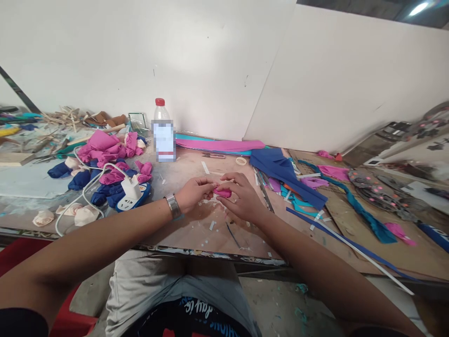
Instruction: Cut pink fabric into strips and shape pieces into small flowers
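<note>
Between your two hands, just above the table (196,234), sits a small pink foam piece (222,192). Your left hand (192,193) pinches its one end and your right hand (242,199) closes over the other end. If your fingers relax, the piece may unroll or fall among the scraps under your hands. The power strip (131,199) lies left of your left hand; its cable could catch your wrist.

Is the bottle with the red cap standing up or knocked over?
Standing up. The bottle sits upright on the table, its red cap on top, behind both hands.
</note>
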Motion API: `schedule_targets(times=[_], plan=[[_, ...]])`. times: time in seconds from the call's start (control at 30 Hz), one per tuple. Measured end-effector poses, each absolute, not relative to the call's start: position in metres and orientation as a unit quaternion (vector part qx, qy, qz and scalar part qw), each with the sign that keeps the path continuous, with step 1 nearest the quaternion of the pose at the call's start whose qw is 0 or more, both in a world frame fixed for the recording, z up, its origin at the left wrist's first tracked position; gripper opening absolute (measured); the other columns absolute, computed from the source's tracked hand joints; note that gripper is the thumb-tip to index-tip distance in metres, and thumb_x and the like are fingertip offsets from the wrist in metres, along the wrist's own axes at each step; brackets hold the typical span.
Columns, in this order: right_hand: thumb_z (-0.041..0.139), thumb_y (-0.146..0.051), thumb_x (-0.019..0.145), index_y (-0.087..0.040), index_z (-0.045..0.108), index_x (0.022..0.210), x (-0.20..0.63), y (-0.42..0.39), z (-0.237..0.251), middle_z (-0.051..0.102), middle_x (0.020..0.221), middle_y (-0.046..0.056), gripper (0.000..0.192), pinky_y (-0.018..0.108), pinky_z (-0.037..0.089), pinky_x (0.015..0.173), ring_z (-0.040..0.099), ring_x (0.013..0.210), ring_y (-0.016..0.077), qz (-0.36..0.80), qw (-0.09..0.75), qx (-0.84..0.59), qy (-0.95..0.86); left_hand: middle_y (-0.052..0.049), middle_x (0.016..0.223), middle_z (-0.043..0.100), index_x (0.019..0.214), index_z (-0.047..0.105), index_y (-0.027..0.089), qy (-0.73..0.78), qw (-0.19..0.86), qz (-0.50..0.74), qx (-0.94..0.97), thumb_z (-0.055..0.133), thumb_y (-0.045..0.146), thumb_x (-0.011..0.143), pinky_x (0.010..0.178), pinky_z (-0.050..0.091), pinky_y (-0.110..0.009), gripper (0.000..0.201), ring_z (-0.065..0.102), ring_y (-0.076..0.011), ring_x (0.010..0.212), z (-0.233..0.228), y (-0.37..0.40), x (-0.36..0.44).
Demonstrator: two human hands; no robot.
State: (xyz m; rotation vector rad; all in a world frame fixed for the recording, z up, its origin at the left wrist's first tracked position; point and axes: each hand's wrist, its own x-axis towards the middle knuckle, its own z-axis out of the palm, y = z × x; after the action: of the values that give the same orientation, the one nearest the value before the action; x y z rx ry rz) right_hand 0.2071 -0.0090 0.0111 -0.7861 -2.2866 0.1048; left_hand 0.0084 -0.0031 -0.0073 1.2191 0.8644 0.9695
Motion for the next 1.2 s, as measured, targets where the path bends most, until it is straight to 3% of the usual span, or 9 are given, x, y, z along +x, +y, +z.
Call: schedule_targets(times=[0.23, 0.4, 0.63, 0.93, 1.13, 1.2], plan=[[0.064, -0.02, 0.091, -0.027, 0.072, 0.098, 0.209, -0.008, 0.017, 0.063, 0.116, 0.009, 0.013, 0.047, 0.047, 0.096, 0.056, 0.11, 0.0268, 0.003, 0.359, -0.316, -0.878, 0.0, 0.067, 0.061, 0.079, 0.068, 0.013, 0.359, 0.678, 0.435, 0.47, 0.079, 0.03, 0.07, 0.057, 0.039, -0.022, 0.021, 0.053, -0.0076, 0.059, -0.003, -0.004, 0.009], [0.059, -0.019, 0.094, -0.028, 0.073, 0.094, 0.212, -0.007, 0.021, 0.063, 0.115, 0.008, 0.016, 0.045, 0.047, 0.095, 0.055, 0.11, 0.0257, 0.003, 0.364, -0.294, -0.884, -0.004, 0.079, 0.068, 0.098, 0.075, 0.014, 0.318, 0.717, 0.414, 0.461, 0.079, 0.025, 0.071, 0.066, 0.044, -0.024, 0.029, 0.058, -0.009, 0.068, -0.004, -0.002, 0.006], [0.055, -0.018, 0.095, -0.029, 0.072, 0.093, 0.215, -0.006, 0.021, 0.062, 0.117, 0.007, 0.02, 0.047, 0.046, 0.097, 0.055, 0.112, 0.0256, 0.003, 0.365, -0.278, -0.888, -0.004, 0.077, 0.067, 0.081, 0.074, 0.013, 0.322, 0.741, 0.386, 0.446, 0.086, 0.025, 0.062, 0.061, 0.041, -0.023, 0.025, 0.056, -0.0087, 0.065, -0.005, -0.002, 0.005], [0.069, -0.023, 0.09, -0.03, 0.077, 0.097, 0.215, -0.005, 0.021, 0.056, 0.124, 0.008, 0.012, 0.04, 0.05, 0.086, 0.051, 0.116, 0.0267, -0.054, 0.395, -0.28, -0.873, -0.001, 0.073, 0.062, 0.082, 0.072, 0.012, 0.301, 0.744, 0.419, 0.425, 0.088, 0.025, 0.064, 0.06, 0.037, -0.022, 0.027, 0.053, -0.0072, 0.065, -0.004, -0.001, 0.004], [0.073, -0.022, 0.088, -0.031, 0.079, 0.094, 0.216, -0.003, 0.019, 0.053, 0.091, 0.005, 0.013, 0.039, 0.046, 0.081, 0.053, 0.089, 0.0197, -0.094, 0.426, -0.266, -0.86, -0.003, 0.077, 0.067, 0.081, 0.074, 0.012, 0.284, 0.739, 0.447, 0.416, 0.088, 0.028, 0.066, 0.069, 0.042, -0.024, 0.027, 0.057, -0.0084, 0.07, -0.001, -0.003, 0.006], [0.073, -0.021, 0.088, -0.031, 0.079, 0.097, 0.216, -0.003, 0.017, 0.052, 0.089, 0.004, 0.015, 0.038, 0.047, 0.08, 0.053, 0.087, 0.0191, -0.09, 0.44, -0.268, -0.852, -0.004, 0.082, 0.069, 0.084, 0.075, 0.012, 0.272, 0.738, 0.455, 0.417, 0.088, 0.028, 0.067, 0.075, 0.044, -0.025, 0.026, 0.059, -0.0093, 0.074, -0.002, -0.002, 0.006]])
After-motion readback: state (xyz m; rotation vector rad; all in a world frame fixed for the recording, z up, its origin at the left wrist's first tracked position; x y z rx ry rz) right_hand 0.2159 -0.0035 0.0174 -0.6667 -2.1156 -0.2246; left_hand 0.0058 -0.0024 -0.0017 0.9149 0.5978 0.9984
